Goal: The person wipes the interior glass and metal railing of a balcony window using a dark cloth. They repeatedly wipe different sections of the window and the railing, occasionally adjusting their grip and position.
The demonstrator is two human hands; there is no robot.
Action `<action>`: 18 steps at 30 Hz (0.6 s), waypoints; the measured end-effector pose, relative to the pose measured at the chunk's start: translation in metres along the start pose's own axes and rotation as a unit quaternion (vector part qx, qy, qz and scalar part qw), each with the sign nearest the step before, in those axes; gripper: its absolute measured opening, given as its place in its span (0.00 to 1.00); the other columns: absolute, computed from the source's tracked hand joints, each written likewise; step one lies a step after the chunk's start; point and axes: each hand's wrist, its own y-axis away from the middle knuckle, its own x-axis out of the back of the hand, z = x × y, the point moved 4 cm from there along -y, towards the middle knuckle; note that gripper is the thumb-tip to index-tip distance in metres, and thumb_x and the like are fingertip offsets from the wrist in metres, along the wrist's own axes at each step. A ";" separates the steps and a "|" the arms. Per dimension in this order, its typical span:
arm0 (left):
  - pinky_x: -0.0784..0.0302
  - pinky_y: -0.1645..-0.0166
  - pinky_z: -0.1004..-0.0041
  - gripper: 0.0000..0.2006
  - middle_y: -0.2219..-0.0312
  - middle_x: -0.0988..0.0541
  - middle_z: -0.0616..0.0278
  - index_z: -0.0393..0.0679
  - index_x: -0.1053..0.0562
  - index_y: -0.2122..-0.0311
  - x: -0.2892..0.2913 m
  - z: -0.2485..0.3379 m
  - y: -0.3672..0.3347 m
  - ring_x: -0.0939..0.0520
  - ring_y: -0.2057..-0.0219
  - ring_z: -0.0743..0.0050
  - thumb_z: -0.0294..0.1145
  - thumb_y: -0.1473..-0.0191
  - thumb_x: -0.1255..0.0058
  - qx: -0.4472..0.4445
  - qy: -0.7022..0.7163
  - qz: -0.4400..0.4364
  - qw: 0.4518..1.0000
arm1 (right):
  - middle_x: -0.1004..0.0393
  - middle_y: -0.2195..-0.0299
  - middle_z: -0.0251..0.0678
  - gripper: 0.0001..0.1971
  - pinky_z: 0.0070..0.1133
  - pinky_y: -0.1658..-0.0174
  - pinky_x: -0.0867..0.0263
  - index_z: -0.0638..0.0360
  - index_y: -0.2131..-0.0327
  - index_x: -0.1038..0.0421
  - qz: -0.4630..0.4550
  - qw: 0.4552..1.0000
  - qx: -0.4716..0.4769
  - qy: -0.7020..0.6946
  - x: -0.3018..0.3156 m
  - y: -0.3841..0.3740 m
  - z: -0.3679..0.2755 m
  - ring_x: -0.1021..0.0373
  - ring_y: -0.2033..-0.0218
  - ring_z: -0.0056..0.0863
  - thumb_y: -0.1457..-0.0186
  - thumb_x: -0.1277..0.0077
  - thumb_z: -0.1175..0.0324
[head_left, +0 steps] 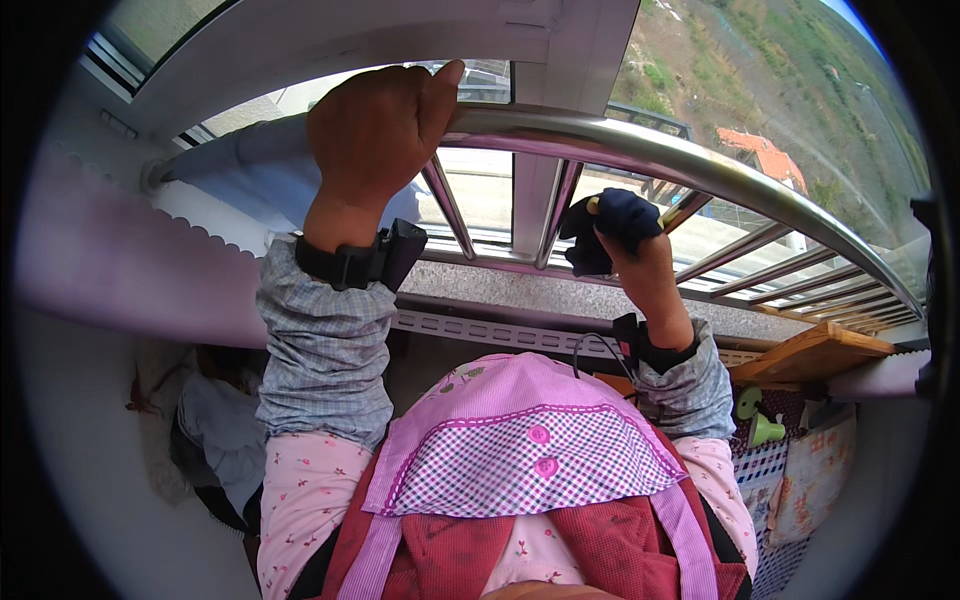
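Note:
My left hand (pixel 375 125) is closed over the curved top rail of a shiny metal railing (pixel 620 135), thumb side toward the right. A light blue cloth (pixel 255 170) hangs over the rail just left of that hand. Lower down and to the right, my right hand (pixel 638 265) grips a bunched dark navy cloth (pixel 628 220) among the upright bars, below the top rail. A fingertip shows at the cloth's upper edge; the other fingers are largely hidden by the fabric. Whether the cloth wraps fully round a bar I cannot tell.
White window frames (pixel 575 60) stand behind the railing, with a hillside and an orange roof (pixel 762 155) outside. A speckled stone sill (pixel 500 288) runs below the bars. A wooden board (pixel 815 352) lies at the right, above a green object (pixel 765 430). Fabric items (pixel 225 425) are at lower left.

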 end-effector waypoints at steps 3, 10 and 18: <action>0.38 0.83 0.67 0.28 0.91 0.31 0.64 0.50 0.30 0.88 -0.002 -0.001 0.000 0.30 0.89 0.63 0.51 0.36 0.55 -0.019 -0.004 0.033 0.999 | 0.23 0.61 0.33 0.12 0.19 0.57 0.30 0.62 0.54 0.30 -0.035 0.991 -0.077 0.105 0.045 0.031 -0.030 0.26 0.63 0.20 0.42 0.46 0.81; 0.34 0.83 0.67 0.26 0.89 0.27 0.63 0.50 0.27 0.86 -0.003 -0.001 0.000 0.27 0.88 0.61 0.51 0.37 0.55 -0.004 -0.019 0.020 1.000 | 0.24 0.56 0.32 0.18 0.17 0.54 0.31 0.63 0.45 0.33 0.230 0.969 -0.087 -0.013 0.102 0.039 -0.029 0.27 0.58 0.19 0.38 0.46 0.73; 0.33 0.82 0.66 0.25 0.89 0.26 0.63 0.50 0.25 0.84 -0.001 0.000 -0.001 0.25 0.87 0.60 0.49 0.37 0.55 -0.014 -0.029 0.027 0.999 | 0.31 0.69 0.29 0.08 0.20 0.63 0.37 0.61 0.60 0.31 0.221 0.965 0.044 0.136 0.039 0.029 0.029 0.36 0.70 0.22 0.37 0.45 0.68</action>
